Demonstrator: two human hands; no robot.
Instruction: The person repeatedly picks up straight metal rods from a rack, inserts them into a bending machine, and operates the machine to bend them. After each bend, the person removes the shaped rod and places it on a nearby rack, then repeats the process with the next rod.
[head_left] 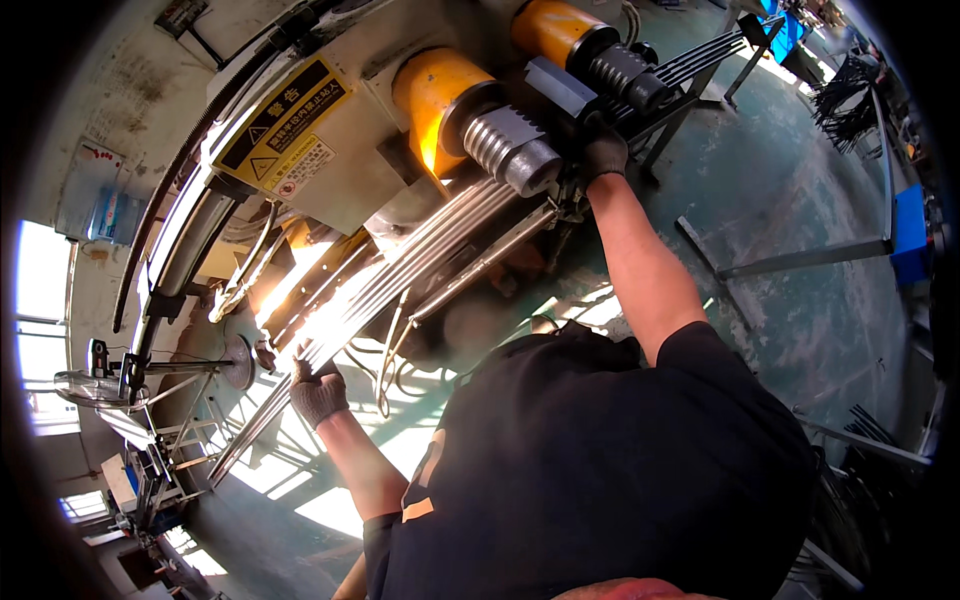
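A bundle of long metal rods (430, 235) runs slantwise through a large machine, from the lower left to the upper right. My left hand (320, 398), in a grey-brown knit glove, is closed on the rods at the lower left, where bright sunlight washes out part of its fingers. My right hand (604, 155), gloved alike, reaches in under the machine's heads beside a dark metal block (562, 90). Its fingers are partly hidden, so their grip does not show. Near it stick out two orange cylinders (437, 100) with ridged steel ends (510, 150).
A yellow and black warning plate (285, 125) is fixed to the machine's pale housing. Cables (388, 365) hang below the rods. Metal stands (800, 262) and a blue box (909, 235) are on the right. A fan (95, 388) stands at the far left.
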